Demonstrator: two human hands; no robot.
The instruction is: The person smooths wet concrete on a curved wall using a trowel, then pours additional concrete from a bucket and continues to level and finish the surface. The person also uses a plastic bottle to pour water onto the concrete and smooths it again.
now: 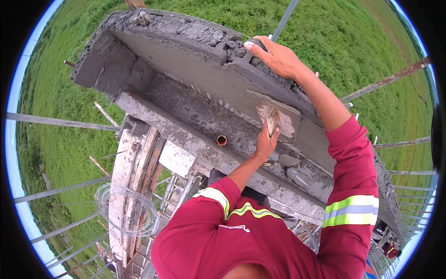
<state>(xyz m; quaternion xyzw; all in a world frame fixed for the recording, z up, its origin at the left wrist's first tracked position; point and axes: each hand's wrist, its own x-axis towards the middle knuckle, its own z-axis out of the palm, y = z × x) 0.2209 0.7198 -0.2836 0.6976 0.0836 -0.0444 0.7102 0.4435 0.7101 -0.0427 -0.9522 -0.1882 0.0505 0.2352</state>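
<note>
My left hand (266, 143) is closed around the handle of a rectangular plastering float (289, 122), which lies flat against the inner face of the grey mortar wall (186, 69). Smears of mortar cover the float. On the rough top of that wall rests my right hand (281, 59), thumb and fingers apart, its fingertips partly hidden over the far edge. A mortar-stained trowel (289, 161) lies in the trough below my left hand. Beside it is a pale, clear object (298, 177), perhaps a plastic bottle.
An orange pipe end (222, 140) opens in the trough floor. The near concrete ledge (172, 128) runs between me and the trough. A coil of wire (126, 209) hangs at lower left, near metal scaffolding (168, 193). Poles (385, 81) stick out over grass far below.
</note>
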